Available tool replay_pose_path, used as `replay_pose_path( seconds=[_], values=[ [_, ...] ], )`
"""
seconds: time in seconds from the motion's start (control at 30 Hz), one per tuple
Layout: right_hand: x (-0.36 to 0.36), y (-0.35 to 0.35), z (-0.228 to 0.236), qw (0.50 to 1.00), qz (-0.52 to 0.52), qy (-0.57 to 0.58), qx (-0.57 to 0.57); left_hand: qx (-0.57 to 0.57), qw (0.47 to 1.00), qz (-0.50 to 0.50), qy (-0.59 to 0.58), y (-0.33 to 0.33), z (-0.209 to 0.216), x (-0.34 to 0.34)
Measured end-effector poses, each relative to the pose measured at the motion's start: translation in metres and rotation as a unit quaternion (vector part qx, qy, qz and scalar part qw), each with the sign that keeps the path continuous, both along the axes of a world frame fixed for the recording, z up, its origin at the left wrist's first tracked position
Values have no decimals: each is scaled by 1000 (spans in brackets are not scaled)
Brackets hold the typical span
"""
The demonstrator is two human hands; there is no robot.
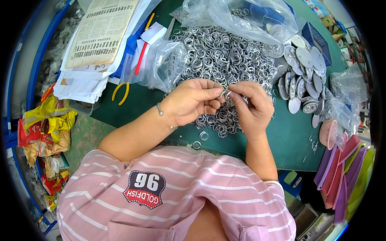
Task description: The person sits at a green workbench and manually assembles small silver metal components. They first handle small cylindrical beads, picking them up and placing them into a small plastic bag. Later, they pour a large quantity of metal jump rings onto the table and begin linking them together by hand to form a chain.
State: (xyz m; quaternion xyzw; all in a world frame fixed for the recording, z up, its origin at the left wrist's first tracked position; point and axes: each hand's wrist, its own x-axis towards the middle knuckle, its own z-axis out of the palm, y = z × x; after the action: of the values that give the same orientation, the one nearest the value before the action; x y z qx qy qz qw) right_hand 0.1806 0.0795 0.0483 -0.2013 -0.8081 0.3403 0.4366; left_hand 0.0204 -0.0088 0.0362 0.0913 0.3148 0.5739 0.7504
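Over the front of a big heap of silver metal rings [217, 56], both my hands meet fingertip to fingertip. My left hand [187, 102] pinches a small metal ring [222, 94] between thumb and forefinger, its other fingers curled. Closed in a pinch too, my right hand [257, 106] grips a metal ring [228, 95] right beside it. Whether the two rings are linked or only touching, I cannot tell, as my fingertips partly cover them. Two loose rings [204, 136] lie near the table's front edge, below my left hand.
Round silver medallions [296, 76] pile up at the right of the green table [281, 148]. Clear plastic bags [249, 20] lie on the heap's far side. Papers [86, 78], a newspaper [100, 32] and yellow-handled pliers [120, 94] are at the left. A pink cup [328, 133] stands near the right edge.
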Motion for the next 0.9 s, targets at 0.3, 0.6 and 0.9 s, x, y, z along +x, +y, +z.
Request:
replay_pose_path(
  seconds=[0.3, 0.6, 0.9],
  values=[
    [2, -4, -2, 1000, -24, 14, -4, 1, 1000, 0, 4, 2, 3, -1],
    [1, -1, -5, 992, 59, -35, -105, 0, 999, -42, -2, 3, 1, -5],
    [4, -10, -2, 877, 37, 67, -474, 92, 958, 77, 260, -3, 12, 13]
  ],
)
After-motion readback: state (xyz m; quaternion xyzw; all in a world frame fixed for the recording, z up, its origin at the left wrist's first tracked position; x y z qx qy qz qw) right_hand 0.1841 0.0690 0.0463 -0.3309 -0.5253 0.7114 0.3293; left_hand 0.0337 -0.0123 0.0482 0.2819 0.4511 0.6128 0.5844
